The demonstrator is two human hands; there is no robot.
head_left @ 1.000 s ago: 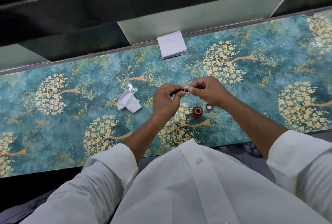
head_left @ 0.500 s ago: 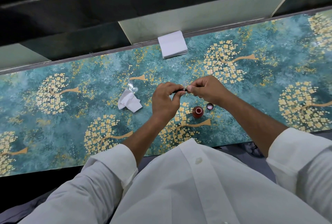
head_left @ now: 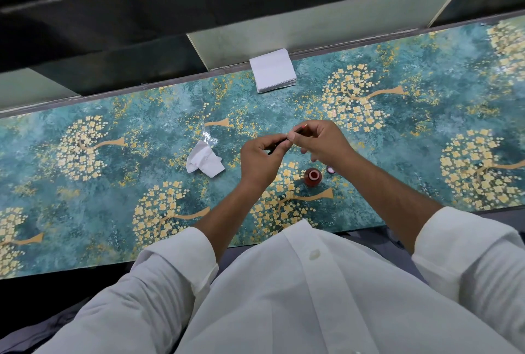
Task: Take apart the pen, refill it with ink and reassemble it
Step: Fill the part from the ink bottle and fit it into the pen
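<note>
While pinched, pen (head_left: 279,143) between left hand (head_left: 260,161), right hand (head_left: 318,142)

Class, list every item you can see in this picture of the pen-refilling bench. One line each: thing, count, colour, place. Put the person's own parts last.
Table: one, teal with gold flower-tree pattern, spans the view.
Paper stack: one, white, far edge of the table.
Crumpled tissue: one, white, left of the hands.
Ink bottle: one, dark red, open, on the table under the right hand.
Bottle cap: one, small, just right of the bottle, partly hidden by the wrist.
Pen: one, dark with a red tip, held above the table.
Shirt: one, white, sleeves rolled.
Left hand: fingers pinch the pen.
Right hand: fingers pinch the pen's other end.
</note>
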